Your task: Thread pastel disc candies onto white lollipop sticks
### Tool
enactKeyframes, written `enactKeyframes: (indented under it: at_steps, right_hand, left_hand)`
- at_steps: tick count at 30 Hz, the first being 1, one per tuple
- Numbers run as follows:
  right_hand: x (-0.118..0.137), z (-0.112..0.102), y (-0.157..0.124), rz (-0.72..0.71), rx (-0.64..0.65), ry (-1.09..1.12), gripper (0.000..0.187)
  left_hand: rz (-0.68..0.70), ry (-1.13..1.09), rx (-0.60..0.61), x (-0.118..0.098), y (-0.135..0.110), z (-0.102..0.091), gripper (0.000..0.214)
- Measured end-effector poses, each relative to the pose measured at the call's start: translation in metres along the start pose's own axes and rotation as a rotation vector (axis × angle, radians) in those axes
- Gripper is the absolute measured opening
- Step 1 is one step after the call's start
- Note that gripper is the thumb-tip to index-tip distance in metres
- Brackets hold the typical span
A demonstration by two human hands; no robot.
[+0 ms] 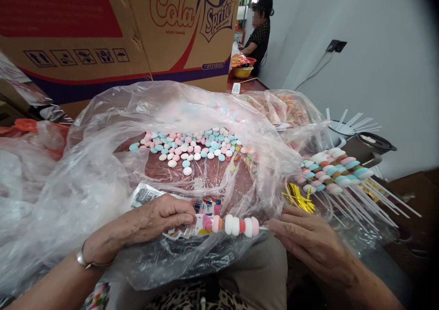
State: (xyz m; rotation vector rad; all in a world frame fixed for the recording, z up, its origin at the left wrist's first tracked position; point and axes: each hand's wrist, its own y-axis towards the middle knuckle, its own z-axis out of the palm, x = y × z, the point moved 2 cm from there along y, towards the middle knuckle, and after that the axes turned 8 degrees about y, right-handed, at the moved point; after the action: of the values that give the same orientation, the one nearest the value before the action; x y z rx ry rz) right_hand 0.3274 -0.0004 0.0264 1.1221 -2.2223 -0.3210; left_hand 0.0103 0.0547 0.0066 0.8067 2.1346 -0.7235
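A marshmallow skewer in white, pink and red lies level in front of me, its left end inside a small printed plastic wrapper. My left hand is closed, thumb and fingers pinching that wrapper. On the other side my right hand pinches the skewer's thin white stick, just past the last pink piece. Loose pink, blue and white marshmallows lie in and under a big clear plastic bag beyond my hands. More printed wrappers lie by my left hand.
To the right, finished-looking marshmallow skewers are stacked beside gold twist ties. Behind them stand white sticks in a container and a dark lidded bin. A large cardboard box blocks the back. A person works farther off.
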Motion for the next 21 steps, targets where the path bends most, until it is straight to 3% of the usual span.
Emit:
enactKeyframes:
  at_steps: [15,21]
  right_hand:
    - [-0.002,0.007,0.006,0.075,-0.041,0.002,0.024]
    - [-0.002,0.007,0.007,0.063,-0.057,0.061,0.023]
  left_hand:
    - [-0.055,0.008,-0.015,-0.017,0.006,-0.011,0.026]
    - [-0.03,0.012,0.051,-0.012,0.008,-0.015,0.028]
